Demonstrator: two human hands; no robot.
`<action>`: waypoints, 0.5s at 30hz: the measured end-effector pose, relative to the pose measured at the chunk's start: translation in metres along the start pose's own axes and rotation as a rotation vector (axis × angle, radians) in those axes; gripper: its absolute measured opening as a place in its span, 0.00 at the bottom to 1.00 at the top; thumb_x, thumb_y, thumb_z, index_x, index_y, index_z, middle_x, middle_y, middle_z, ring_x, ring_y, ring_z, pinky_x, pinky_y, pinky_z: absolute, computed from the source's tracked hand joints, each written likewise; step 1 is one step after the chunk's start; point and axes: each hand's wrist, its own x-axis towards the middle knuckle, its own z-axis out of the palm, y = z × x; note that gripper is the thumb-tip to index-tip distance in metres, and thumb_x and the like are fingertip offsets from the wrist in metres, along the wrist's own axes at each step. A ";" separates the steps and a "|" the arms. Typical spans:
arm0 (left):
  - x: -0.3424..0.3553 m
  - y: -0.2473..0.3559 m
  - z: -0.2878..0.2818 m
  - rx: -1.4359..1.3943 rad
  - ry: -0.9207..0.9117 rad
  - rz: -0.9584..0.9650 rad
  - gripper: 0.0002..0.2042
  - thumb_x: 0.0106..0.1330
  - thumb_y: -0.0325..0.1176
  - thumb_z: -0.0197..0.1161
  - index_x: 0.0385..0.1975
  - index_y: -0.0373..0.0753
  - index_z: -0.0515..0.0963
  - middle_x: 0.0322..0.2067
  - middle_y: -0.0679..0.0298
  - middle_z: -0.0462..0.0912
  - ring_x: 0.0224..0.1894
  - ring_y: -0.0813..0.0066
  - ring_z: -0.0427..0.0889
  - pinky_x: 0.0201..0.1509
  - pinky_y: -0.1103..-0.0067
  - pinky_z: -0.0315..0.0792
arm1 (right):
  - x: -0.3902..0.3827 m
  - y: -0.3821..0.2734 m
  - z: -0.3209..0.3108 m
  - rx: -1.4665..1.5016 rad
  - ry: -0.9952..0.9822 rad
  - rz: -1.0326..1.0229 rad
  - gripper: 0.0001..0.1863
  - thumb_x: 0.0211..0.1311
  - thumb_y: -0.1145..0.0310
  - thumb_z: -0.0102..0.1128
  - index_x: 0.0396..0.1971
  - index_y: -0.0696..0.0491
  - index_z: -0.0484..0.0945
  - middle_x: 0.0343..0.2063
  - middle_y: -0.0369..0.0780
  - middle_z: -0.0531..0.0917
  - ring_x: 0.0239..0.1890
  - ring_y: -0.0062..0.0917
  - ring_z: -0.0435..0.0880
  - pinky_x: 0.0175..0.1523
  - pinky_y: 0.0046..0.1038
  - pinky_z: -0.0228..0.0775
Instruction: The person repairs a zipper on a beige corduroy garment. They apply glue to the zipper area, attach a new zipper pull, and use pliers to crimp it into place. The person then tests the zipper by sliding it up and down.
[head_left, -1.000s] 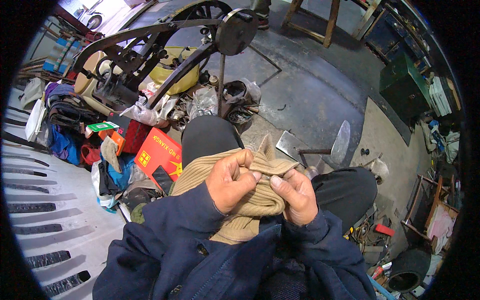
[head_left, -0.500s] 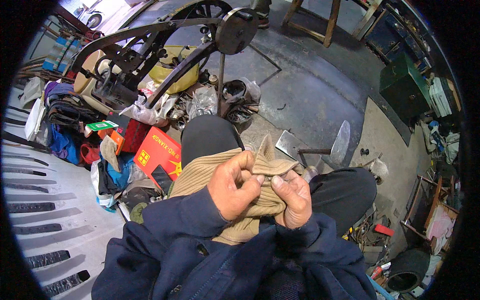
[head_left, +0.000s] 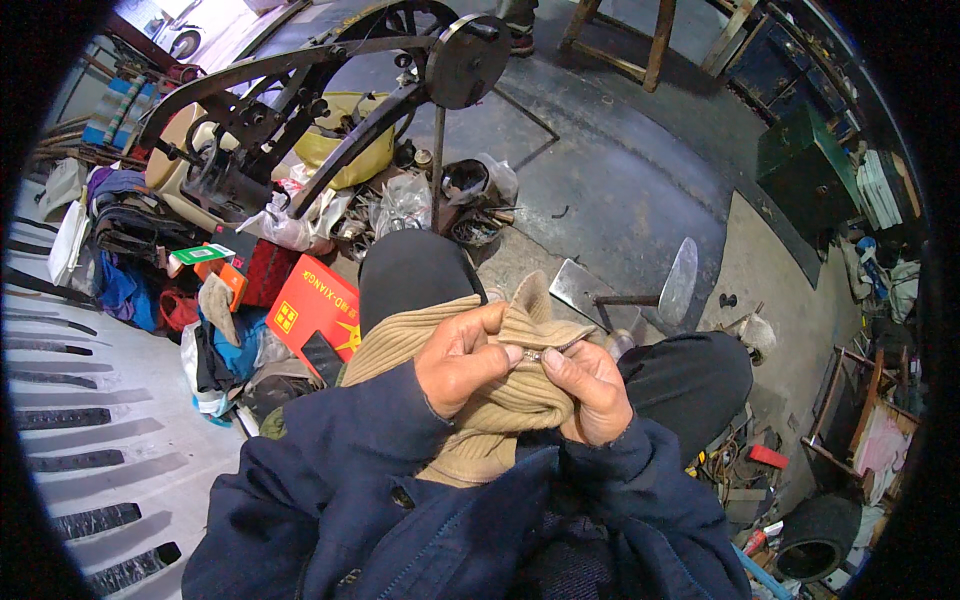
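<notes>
Since the earlier frame, the right hand (head_left: 598, 395) has shifted slightly outward and the two thumbs stand a little farther apart, so more of the zip (head_left: 533, 355) shows between them. Largest of all, a black iron machine (head_left: 375, 133) with a round wheel stands beyond the fingers and to their left. The tan ribbed garment (head_left: 405, 335) lies bunched across the lap, under the fingers and spreading left of them; one corner of it pokes up just beyond them. A yellow tub (head_left: 360, 165) sits past the left hand (head_left: 460, 360), beneath the machine. Nearer, left of the fingers, is a red box (head_left: 312, 308). The smallest thing, the zip, runs between the thumb tips: left thumb and forefinger pinch the fabric at one end, right thumb and forefinger the other.
</notes>
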 end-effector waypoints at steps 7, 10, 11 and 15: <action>0.002 -0.005 0.001 -0.021 0.002 0.083 0.20 0.70 0.31 0.58 0.60 0.30 0.73 0.51 0.61 0.83 0.53 0.77 0.80 0.59 0.78 0.72 | 0.002 0.006 -0.003 0.025 0.014 -0.033 0.24 0.74 0.66 0.57 0.62 0.66 0.71 0.57 0.47 0.81 0.59 0.32 0.81 0.66 0.34 0.70; 0.001 -0.005 0.001 0.002 0.012 0.091 0.19 0.71 0.29 0.58 0.59 0.30 0.72 0.50 0.62 0.83 0.52 0.77 0.81 0.59 0.78 0.73 | 0.002 0.008 -0.003 0.037 0.005 -0.078 0.23 0.74 0.67 0.58 0.62 0.66 0.71 0.57 0.46 0.81 0.59 0.32 0.81 0.67 0.35 0.70; 0.000 -0.004 0.001 0.023 0.015 0.087 0.18 0.71 0.28 0.58 0.59 0.30 0.73 0.50 0.62 0.83 0.52 0.77 0.81 0.58 0.78 0.73 | 0.001 0.009 -0.003 -0.008 0.026 -0.085 0.23 0.74 0.67 0.58 0.62 0.66 0.71 0.57 0.46 0.81 0.59 0.32 0.81 0.67 0.35 0.69; -0.002 -0.002 0.002 0.013 0.006 0.083 0.18 0.70 0.28 0.59 0.58 0.31 0.73 0.49 0.64 0.83 0.50 0.79 0.81 0.57 0.78 0.74 | -0.001 0.009 -0.002 -0.070 0.049 -0.112 0.22 0.74 0.68 0.58 0.61 0.65 0.72 0.57 0.46 0.81 0.59 0.31 0.80 0.67 0.34 0.69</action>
